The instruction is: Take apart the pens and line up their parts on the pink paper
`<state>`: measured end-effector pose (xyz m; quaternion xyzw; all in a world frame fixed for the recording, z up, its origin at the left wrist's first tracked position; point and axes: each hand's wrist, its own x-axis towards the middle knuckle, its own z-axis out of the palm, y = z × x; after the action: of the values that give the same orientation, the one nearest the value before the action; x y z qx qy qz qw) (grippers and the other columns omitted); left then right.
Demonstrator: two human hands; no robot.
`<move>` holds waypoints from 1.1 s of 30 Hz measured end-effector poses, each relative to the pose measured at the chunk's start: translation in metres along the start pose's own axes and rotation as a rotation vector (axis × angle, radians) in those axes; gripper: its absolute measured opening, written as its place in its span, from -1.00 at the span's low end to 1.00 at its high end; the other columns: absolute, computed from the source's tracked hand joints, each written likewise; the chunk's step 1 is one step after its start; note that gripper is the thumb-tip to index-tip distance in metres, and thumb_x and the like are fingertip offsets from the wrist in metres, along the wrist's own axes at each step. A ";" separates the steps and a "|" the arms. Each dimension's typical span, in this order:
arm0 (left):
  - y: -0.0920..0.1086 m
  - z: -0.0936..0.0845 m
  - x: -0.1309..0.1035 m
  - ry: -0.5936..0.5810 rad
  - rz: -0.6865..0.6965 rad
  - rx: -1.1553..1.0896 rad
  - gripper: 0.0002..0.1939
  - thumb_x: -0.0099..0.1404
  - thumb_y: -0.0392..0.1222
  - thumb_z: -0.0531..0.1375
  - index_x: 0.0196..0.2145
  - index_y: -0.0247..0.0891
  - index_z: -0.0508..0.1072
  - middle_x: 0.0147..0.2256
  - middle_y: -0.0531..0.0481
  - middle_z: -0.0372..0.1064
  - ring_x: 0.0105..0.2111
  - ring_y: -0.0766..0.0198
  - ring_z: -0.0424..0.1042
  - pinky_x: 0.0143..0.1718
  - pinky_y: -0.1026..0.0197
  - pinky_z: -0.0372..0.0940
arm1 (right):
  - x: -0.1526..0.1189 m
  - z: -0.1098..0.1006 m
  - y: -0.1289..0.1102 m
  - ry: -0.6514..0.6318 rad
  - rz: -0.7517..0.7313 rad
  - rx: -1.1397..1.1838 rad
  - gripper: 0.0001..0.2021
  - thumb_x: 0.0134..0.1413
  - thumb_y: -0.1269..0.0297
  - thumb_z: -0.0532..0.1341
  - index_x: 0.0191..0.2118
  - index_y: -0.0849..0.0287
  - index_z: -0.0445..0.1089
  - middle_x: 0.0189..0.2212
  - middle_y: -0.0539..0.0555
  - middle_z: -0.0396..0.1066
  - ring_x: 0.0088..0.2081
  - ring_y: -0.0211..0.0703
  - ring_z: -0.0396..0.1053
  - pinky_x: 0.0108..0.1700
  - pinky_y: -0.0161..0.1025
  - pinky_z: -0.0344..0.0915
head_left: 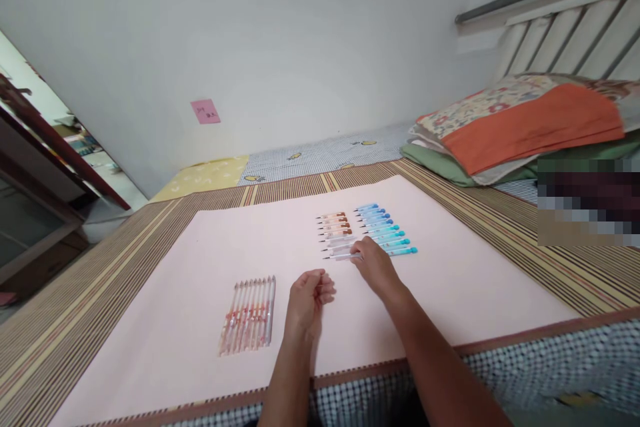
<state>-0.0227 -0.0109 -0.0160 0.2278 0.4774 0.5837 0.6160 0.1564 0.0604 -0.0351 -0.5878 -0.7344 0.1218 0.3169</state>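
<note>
My right hand (373, 263) is closed over the nearest pencil in the brown and clear column, a slim clear-white pencil (337, 257) lying on the sheet with its dark tip to the left. Its other end is hidden by my fingers. Behind it are several pencils with brown ends (336, 224). Beside them, to the right, a column of blue pencils (383, 223) shades from dark blue to turquoise. My left hand (310, 293) rests nearer to me, its fingers curled with nothing visible in them. Left of it, several clear pens with pink-red patterns (249, 315) lie in a tight row.
A large pale pink sheet (165, 340) covers a striped mat (115, 260). Folded bedding with an orange panel (540, 123) is piled at the back right, below a radiator (575, 33). A pink note (205, 111) sticks to the wall.
</note>
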 end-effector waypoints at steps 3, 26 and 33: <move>0.000 0.000 0.000 -0.007 0.005 -0.001 -0.75 0.08 -0.16 0.40 -0.34 -0.38 0.51 -0.49 -0.07 0.51 -0.57 0.34 0.45 -0.57 0.33 0.31 | 0.001 0.000 0.000 -0.004 0.016 -0.021 -0.86 0.12 0.54 0.23 -0.32 0.13 0.44 -0.26 0.04 0.35 -0.20 -0.16 0.35 -0.19 -0.28 0.17; -0.002 0.000 0.000 -0.012 0.009 0.006 -0.74 0.09 -0.14 0.39 -0.34 -0.37 0.50 -0.48 -0.07 0.51 -0.57 0.35 0.43 -0.57 0.33 0.29 | -0.001 0.003 -0.001 0.013 0.007 0.021 -0.89 0.09 0.49 0.22 -0.31 0.12 0.39 -0.26 0.04 0.36 -0.23 -0.15 0.36 -0.23 -0.26 0.19; -0.003 -0.002 0.002 -0.036 0.013 0.016 -0.65 0.02 -0.09 0.44 -0.33 -0.38 0.49 -0.46 -0.08 0.50 -0.56 0.34 0.44 -0.56 0.33 0.25 | 0.002 -0.005 -0.002 0.283 0.031 0.353 -0.88 0.17 0.30 0.15 -0.37 0.10 0.39 -0.36 0.03 0.43 -0.35 -0.15 0.34 -0.23 -0.23 0.25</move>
<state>-0.0233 -0.0101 -0.0205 0.2463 0.4694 0.5797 0.6189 0.1571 0.0605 -0.0297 -0.5457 -0.6409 0.1695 0.5126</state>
